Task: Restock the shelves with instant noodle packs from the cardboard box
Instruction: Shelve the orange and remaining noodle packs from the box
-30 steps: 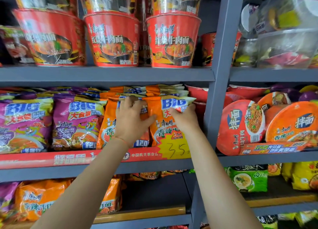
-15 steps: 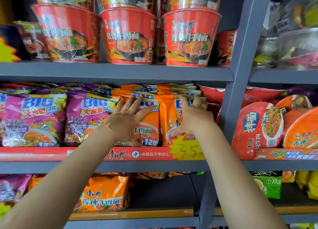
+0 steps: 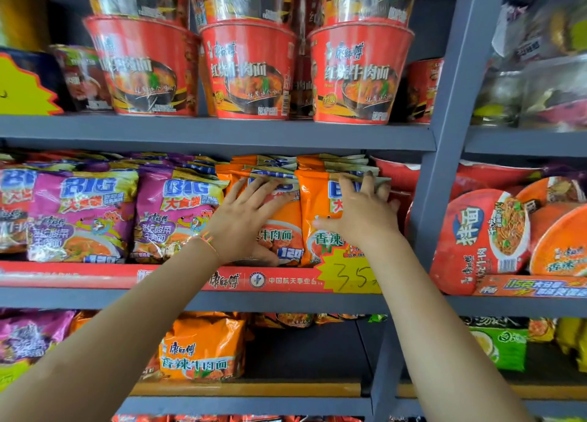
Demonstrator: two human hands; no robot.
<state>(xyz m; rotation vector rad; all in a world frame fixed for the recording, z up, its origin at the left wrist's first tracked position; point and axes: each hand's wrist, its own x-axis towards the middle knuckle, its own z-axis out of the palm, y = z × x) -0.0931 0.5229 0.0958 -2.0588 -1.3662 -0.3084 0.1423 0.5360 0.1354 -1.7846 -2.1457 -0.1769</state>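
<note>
Two rows of orange instant noodle packs stand on the middle shelf [image 3: 222,297], behind a red price strip. My left hand [image 3: 244,218] lies flat, fingers spread, on the front of the left orange pack [image 3: 282,228]. My right hand [image 3: 359,215] presses the front of the right orange pack [image 3: 317,199], its fingertips reaching over the pack's right edge toward the ones behind. Purple noodle packs [image 3: 82,218] fill the shelf to the left. The cardboard box is out of view.
Red noodle tubs [image 3: 247,72] stand on the shelf above. A grey upright post [image 3: 444,167] sits just right of my right hand, with round bowl noodles [image 3: 482,237] beyond it. An orange multipack [image 3: 203,348] lies on the lower shelf. A yellow price tag [image 3: 349,275] hangs below.
Both hands have spread flat against the fronts of the orange packs, and the right hand has slid toward the pack's right edge. The camera has drifted left and closer.
</note>
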